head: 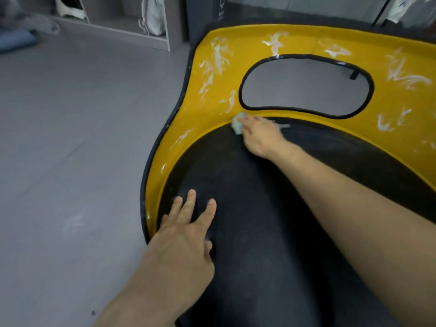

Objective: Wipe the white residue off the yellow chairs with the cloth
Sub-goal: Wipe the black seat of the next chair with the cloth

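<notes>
In the head view, 1 yellow chair [212, 128] is seen, filling the right half of the frame, its black seat [259, 208] at lower centre. White residue [218, 57] is streaked across the upper yellow back. A small pale green cloth [237, 123] is bunched under the right hand [259, 135] at centre, pressed to the seam below the oval opening [306, 83]. The left hand [186, 241] is laid flat, fingers spread, on the seat, holding nothing.

The cloth is judged soft and light, best kept wadded under the fingertips; the shell looks stiff and smooth.
</notes>
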